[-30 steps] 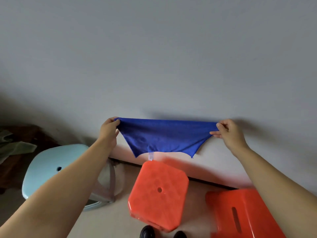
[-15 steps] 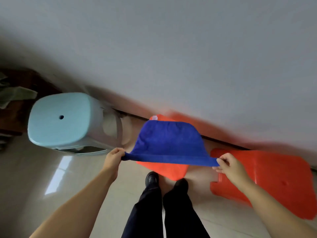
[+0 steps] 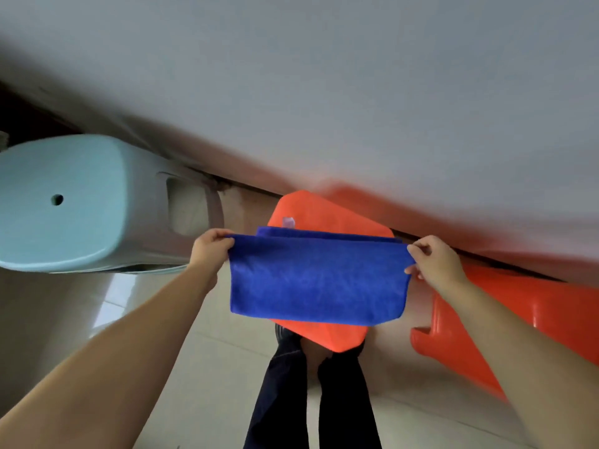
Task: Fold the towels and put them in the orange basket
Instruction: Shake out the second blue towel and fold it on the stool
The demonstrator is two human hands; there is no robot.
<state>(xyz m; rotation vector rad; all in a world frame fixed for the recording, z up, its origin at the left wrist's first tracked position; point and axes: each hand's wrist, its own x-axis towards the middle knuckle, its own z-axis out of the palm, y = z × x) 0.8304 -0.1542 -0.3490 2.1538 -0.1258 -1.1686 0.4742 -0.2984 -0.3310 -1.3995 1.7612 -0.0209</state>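
Observation:
A blue towel (image 3: 317, 280) lies folded in half across the top of an orange stool (image 3: 327, 215), its near half hanging over the stool's front. A small label (image 3: 288, 222) shows at its far edge. My left hand (image 3: 210, 247) pinches the towel's upper left corner. My right hand (image 3: 434, 260) pinches the upper right corner. The orange basket (image 3: 534, 322) stands on the floor to the right, close to my right forearm; its inside is not visible.
A light blue stool (image 3: 71, 202) stands at the left by the grey wall (image 3: 324, 92). My legs in dark trousers (image 3: 311, 393) and shoes are just below the orange stool. Pale floor tiles (image 3: 210, 367) lie around them.
The towel came down from being stretched in the air against the wall and now lies doubled over the orange stool. Both hands moved down with it, still holding its corners. The view tilted downward.

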